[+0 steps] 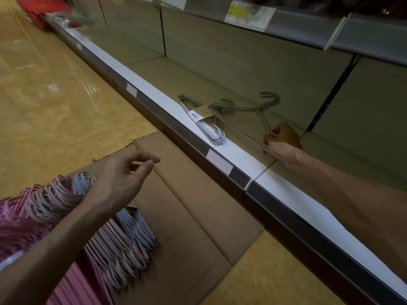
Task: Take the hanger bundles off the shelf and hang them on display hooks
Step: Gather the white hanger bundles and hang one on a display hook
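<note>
Now right hand (284, 143) pinched shut on grey bundle's (246, 123) corner for lifting off shelf (242, 62); left hand (123, 176) loosely curled, empty, ready.

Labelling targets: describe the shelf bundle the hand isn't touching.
On the grey bottom shelf, by its white front edge, two grey hanger bundles lie. The right hand grips one; the free bundle lies left of it, alone wearing a paper label sleeve.

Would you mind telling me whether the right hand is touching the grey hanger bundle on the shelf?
Touching. The head view shows the right hand with fingers closed around the lower corner of the grey hanger bundle.
</note>
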Motion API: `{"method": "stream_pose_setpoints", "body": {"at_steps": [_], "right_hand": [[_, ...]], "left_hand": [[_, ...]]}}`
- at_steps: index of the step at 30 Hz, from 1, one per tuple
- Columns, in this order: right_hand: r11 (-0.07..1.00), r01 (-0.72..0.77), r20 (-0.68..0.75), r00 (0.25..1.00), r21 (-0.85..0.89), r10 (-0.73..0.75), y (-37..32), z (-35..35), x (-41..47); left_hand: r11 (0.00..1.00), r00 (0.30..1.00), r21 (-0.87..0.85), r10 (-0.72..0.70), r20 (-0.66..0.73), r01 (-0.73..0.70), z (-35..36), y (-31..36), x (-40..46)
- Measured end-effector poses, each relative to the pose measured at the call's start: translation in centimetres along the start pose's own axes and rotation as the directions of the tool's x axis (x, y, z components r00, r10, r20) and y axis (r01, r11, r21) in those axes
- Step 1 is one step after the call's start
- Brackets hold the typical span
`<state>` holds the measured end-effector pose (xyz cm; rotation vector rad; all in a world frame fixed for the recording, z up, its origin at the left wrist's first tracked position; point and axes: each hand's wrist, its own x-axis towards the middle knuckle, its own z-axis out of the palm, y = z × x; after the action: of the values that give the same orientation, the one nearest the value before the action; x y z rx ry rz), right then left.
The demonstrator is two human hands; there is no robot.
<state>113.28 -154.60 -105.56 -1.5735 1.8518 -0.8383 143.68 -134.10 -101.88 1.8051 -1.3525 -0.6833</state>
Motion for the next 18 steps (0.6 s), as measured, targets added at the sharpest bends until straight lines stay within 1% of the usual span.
{"method": "stream_pose_setpoints", "body": {"at_steps": [2,4,6,9,13,18], "right_hand": [[0.999,0.008,0.032,0.999,0.051,-0.01,-0.9,0.2,-0.6],[0.992,0.011,0.111,0.994,0.123,-0.025,-1.9,0.5,-1.4],[0.978,0.033,0.19,0.979,0.205,-0.073,-3.0,1.0,-2.6],[0.951,0.05,0.254,0.958,0.304,-0.132,-4.9,2.0,-4.7],[0.936,0.078,0.33,0.923,0.343,-0.198,-6.9,4.2,-7.8],[0.911,0.162,0.411,0.853,0.379,-0.323,-8.8,6.9,-11.9]], "left_hand": [[1.0,1.0,-0.007,-0.001,-0.014,0.001,-0.5,0.2,-0.2],[1.0,0.999,-0.025,-0.011,-0.031,0.01,-1.1,0.6,-0.5],[1.0,0.999,-0.029,-0.01,-0.051,0.008,-1.8,0.8,-0.8],[0.999,0.997,-0.033,-0.005,-0.075,0.003,-3.0,1.0,-1.1],[0.998,0.991,-0.062,0.009,-0.135,-0.018,-4.4,1.7,-1.7],[0.998,0.974,-0.013,0.064,-0.218,-0.068,-5.9,2.4,-1.9]]}}
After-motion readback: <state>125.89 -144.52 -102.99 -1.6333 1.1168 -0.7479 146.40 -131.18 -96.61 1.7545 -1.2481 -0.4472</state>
